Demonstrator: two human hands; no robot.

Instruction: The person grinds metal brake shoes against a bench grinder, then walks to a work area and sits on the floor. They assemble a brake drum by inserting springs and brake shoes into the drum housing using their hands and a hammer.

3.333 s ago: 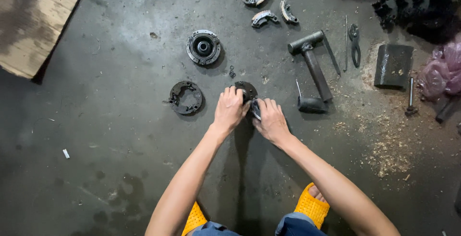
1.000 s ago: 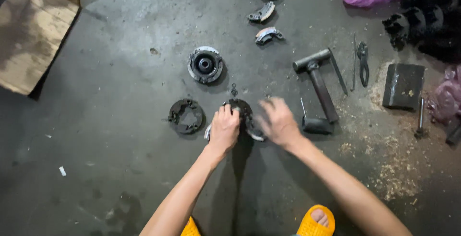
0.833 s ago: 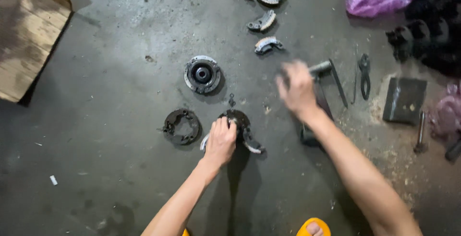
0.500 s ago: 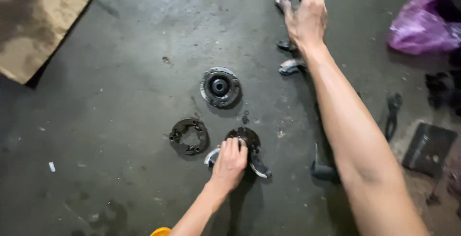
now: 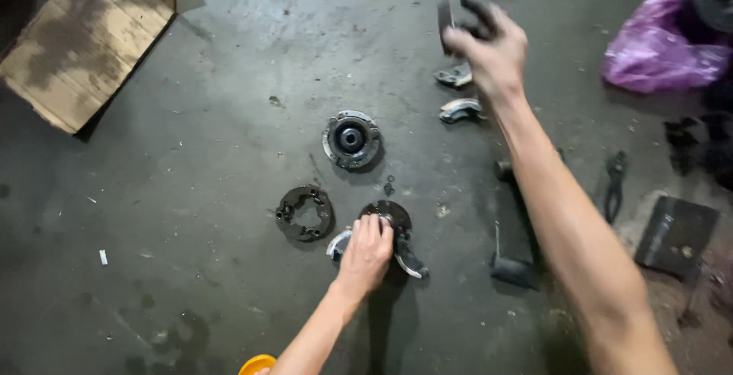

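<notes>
Metal in right hand: right hand [image 5: 489, 43] at 1 o'clock, lifted off the floor, grip pinching a curved dark shoe [image 5: 444, 10] held on edge; motion blur hides how firm the hold is.
Left hand: left hand [image 5: 366, 251] near the centre, low, grip pressed down on the plate [image 5: 388, 216], fingers closed over its near edge and over a pale shoe [image 5: 339, 240] sticking out at 8 o'clock; a second pale shoe [image 5: 408, 260] pokes out at 4 o'clock.
Risk, drop: the raised shoe looks greasy and is held by few fingers, so I judge it could slip and strike the two loose shoes [image 5: 458, 92] lying right under it.
Risk, shift: only one hand steadies the plate; a push from the side could slide it on the slick floor and knock its fitted shoes out.
Risk, forearm: the right arm crosses above the hammer [image 5: 513, 268] at 3 o'clock; lowering it carelessly could catch the handle.
Nearby parts: hub [image 5: 351, 140] at 12 o'clock, ring [image 5: 305, 212] at 9 o'clock, both apart from the plate.
Surface: bare concrete floor [image 5: 191, 192], dark, oil-stained, gritty.
Room: cardboard [image 5: 92, 39] at 10 o'clock, purple bag [image 5: 664, 50] at 2 o'clock, pliers [image 5: 614, 184] and a flat dark block [image 5: 676, 234] at 3 o'clock.
</notes>
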